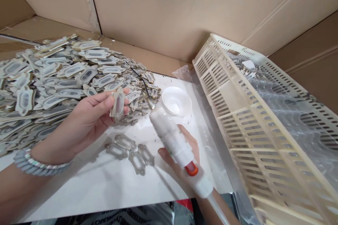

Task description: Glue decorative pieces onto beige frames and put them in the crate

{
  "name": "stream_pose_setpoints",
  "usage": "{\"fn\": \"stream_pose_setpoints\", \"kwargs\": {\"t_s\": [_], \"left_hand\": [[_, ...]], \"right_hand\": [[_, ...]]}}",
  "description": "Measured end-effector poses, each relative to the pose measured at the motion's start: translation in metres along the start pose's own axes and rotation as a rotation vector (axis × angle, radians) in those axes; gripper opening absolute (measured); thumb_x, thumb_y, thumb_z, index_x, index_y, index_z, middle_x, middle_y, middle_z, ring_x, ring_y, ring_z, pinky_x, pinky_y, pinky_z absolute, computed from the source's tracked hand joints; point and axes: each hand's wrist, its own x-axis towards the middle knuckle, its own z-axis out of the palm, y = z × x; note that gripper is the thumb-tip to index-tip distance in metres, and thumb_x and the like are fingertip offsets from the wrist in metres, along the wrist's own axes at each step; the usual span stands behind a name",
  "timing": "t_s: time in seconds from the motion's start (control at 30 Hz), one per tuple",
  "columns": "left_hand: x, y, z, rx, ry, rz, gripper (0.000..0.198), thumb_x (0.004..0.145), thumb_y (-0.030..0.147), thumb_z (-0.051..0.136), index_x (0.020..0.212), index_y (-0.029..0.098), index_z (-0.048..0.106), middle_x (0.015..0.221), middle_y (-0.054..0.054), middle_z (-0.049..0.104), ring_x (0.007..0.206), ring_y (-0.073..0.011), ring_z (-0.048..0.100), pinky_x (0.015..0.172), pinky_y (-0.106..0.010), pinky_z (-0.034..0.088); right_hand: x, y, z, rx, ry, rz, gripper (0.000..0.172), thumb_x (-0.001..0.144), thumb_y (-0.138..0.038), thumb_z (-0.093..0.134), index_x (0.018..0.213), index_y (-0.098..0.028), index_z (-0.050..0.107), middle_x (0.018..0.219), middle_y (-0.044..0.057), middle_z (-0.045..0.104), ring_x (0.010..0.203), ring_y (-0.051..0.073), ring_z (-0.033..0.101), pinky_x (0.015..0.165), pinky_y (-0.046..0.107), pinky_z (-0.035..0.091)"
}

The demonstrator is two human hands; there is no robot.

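Between thumb and fingers, my left hand [96, 110] pinches a small elongated plate [119, 104] with a clear oval window, held up over the table. My right hand [182, 158] is wrapped round a white glue gun [171, 135] with an orange-red part near its rear and a pale stick coming out the back. Its metal nozzle points up and left, a little to the right of the held plate. Below, several flat open-centred frames [136, 161] lie on the white tabletop. A white bowl [176, 100] stands just beyond the gun.
A large heap of similar plates [66, 81] covers the table's left side. On the right stands a cream slotted plastic crate [232, 126], holding clear wavy plastic [280, 102] and small metal-looking parts [249, 68]. Cardboard walls [158, 10] close off the back. A thin black wire [139, 77] lies across the heap.
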Motion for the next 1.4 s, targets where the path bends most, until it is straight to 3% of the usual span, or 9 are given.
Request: {"fn": "stream_pose_setpoints", "kwargs": {"t_s": [0.17, 0.33, 1.07, 1.4], "left_hand": [[-0.0020, 0.0001, 0.0048, 0.061, -0.008, 0.037, 0.045, 0.054, 0.050, 0.093, 0.084, 0.021, 0.076, 0.079, 0.001, 0.075, 0.064, -0.0087, 0.065, 0.063, -0.012, 0.057], [-0.0027, 0.0007, 0.0067, 0.097, 0.006, 0.042, 0.042, 0.053, 0.052, 0.093, 0.076, 0.022, 0.074, 0.078, -0.001, 0.075, 0.065, -0.0104, 0.066, 0.060, -0.013, 0.056], [-0.0046, -0.0021, 0.0105, 0.063, 0.026, 0.006, 0.044, 0.049, 0.050, 0.095, 0.081, 0.024, 0.078, 0.073, 0.000, 0.076, 0.061, -0.0107, 0.068, 0.055, -0.013, 0.056], [-0.0073, -0.0030, 0.0064, 0.068, -0.016, -0.016, 0.040, 0.058, 0.048, 0.092, 0.089, 0.027, 0.079, 0.079, 0.000, 0.077, 0.066, -0.0103, 0.070, 0.059, -0.011, 0.057]], "right_hand": [[0.0000, 0.0040, 0.0046, 0.025, -0.045, -0.179, 0.016, 0.093, -0.026, 0.055, 0.095, -0.023, 0.070, 0.098, 0.005, 0.074, 0.085, 0.018, 0.071, 0.068, 0.029, 0.053], [-0.0003, 0.0042, 0.0056, -0.021, -0.041, -0.174, 0.018, 0.094, -0.026, 0.051, 0.093, -0.022, 0.069, 0.097, 0.005, 0.074, 0.082, 0.017, 0.070, 0.065, 0.029, 0.050], [0.0013, 0.0055, 0.0053, -0.036, -0.062, -0.159, 0.017, 0.091, -0.030, 0.054, 0.090, -0.022, 0.069, 0.093, 0.006, 0.073, 0.078, 0.018, 0.069, 0.064, 0.030, 0.048], [0.0011, 0.0059, 0.0055, -0.059, -0.065, -0.152, 0.018, 0.090, -0.030, 0.054, 0.090, -0.022, 0.070, 0.092, 0.006, 0.073, 0.078, 0.019, 0.069, 0.062, 0.030, 0.050]]}}
